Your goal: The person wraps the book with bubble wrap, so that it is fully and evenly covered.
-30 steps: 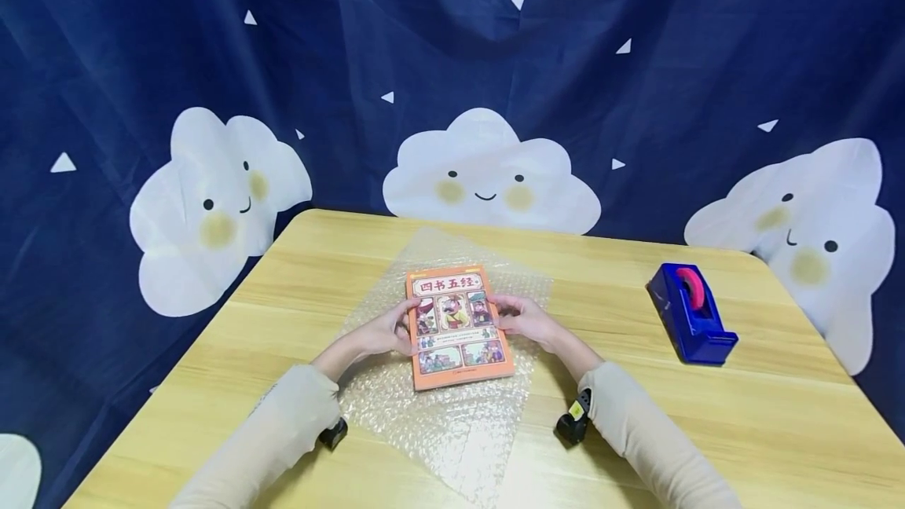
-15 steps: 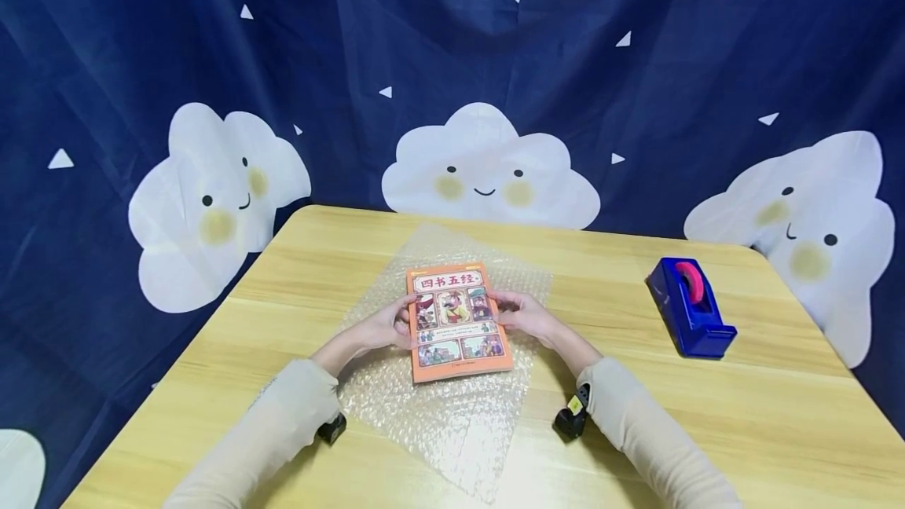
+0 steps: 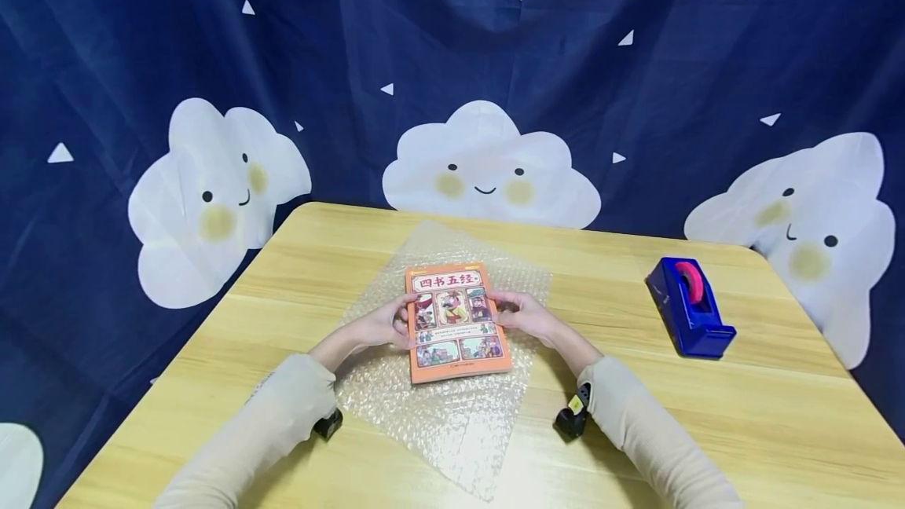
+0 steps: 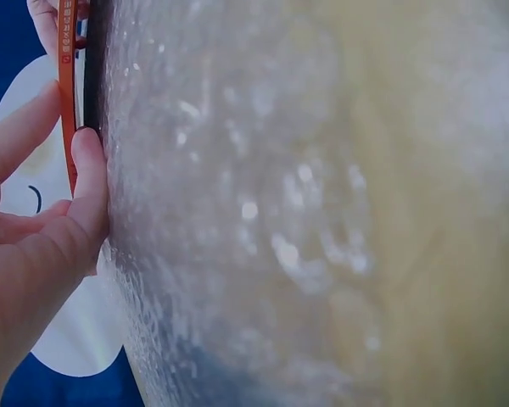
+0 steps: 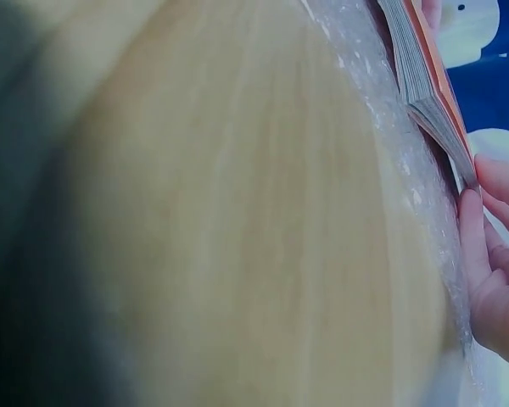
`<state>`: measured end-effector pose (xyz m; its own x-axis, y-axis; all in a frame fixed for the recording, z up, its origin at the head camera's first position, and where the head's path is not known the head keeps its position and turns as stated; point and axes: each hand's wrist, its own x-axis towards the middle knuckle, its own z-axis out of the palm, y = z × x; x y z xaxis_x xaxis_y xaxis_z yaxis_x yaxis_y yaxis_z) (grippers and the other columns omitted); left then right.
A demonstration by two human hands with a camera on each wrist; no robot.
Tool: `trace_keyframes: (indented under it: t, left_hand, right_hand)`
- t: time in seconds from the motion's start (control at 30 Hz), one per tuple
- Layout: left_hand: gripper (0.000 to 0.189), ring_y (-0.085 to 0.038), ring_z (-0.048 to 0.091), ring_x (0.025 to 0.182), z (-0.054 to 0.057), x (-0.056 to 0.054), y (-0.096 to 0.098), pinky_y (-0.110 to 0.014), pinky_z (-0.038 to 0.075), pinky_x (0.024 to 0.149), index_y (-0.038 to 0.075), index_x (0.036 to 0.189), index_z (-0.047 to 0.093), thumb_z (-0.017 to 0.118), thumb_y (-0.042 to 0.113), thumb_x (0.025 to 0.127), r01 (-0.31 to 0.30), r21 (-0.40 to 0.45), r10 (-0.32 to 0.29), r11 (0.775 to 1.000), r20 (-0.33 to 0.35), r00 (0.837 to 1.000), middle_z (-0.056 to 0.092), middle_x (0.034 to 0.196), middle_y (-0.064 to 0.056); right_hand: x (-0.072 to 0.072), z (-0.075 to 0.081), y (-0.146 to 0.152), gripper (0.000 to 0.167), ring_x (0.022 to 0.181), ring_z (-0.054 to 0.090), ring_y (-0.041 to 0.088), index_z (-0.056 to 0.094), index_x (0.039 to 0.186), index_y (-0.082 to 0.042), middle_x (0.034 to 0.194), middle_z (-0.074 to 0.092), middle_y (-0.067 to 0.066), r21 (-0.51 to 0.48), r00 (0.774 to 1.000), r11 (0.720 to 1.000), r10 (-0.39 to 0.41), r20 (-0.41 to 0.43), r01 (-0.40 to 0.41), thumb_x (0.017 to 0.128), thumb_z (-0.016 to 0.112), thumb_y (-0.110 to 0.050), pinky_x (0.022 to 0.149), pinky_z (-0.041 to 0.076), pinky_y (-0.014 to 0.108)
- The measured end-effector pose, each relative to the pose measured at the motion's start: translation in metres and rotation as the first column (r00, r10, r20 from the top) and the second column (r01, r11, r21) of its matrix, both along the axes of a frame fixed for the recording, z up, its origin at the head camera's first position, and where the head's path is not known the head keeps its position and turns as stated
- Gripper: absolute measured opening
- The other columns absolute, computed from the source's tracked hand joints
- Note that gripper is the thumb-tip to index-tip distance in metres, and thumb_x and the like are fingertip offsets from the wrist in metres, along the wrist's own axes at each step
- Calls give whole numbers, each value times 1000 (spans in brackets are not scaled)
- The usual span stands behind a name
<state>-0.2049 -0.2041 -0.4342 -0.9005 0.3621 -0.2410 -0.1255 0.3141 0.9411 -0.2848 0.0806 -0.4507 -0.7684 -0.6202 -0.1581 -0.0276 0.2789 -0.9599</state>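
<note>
An orange book [image 3: 459, 334] with cartoon panels on its cover is held over the middle of a sheet of bubble wrap [image 3: 445, 430], which lies turned like a diamond. My left hand [image 3: 382, 326] grips the book's left edge between thumb and fingers. On the opposite edge, my right hand [image 3: 526, 316] pinches the book. In the left wrist view the orange spine [image 4: 67, 93] sits between thumb and fingers, just above the wrap. The right wrist view shows the page edges [image 5: 424, 80], with the right thumb and fingers at the near corner.
A blue tape dispenser [image 3: 693, 313] with a pink roll stands on the right of the wooden table [image 3: 594, 258]. Behind the table hangs a dark blue curtain [image 3: 452, 38] with smiling clouds. Black wrist cameras sit under both sleeves.
The whole head view has shifted slightly, with the scene a little higher in it. Both hands keep their grip on the book, which has hardly moved over the wrap.
</note>
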Motion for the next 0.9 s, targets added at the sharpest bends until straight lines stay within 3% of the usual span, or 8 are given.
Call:
trace_keyframes:
  t: [0.4,0.67,0.9]
  left_hand:
    - [88,-12,51,71,3,2,0,-19,46,61,-5,141,14,64,-15,69,23,1,-23,1000,18,1000,29,93,-9]
    - [85,-9,46,63,6,1,2,-18,44,58,-5,139,17,62,-17,67,22,-18,-22,1000,34,999,28,91,-7]
    - [87,-10,39,59,9,1,6,-18,39,53,-6,139,19,66,-15,66,22,-104,-21,994,7,1000,26,86,-6]
  right_hand:
    - [0,-1,2,52,83,53,13,43,131,6,114,52,22,-46,999,999,4,43,-2,83,59,-2,78,51,26]
    - [1,-2,2,48,81,49,13,47,127,6,105,53,16,-26,1000,1000,-9,-8,9,82,61,-3,72,50,22]
    - [2,-5,0,50,78,48,14,48,129,3,99,55,13,-1,998,1000,-25,-50,25,81,61,-2,67,47,22]
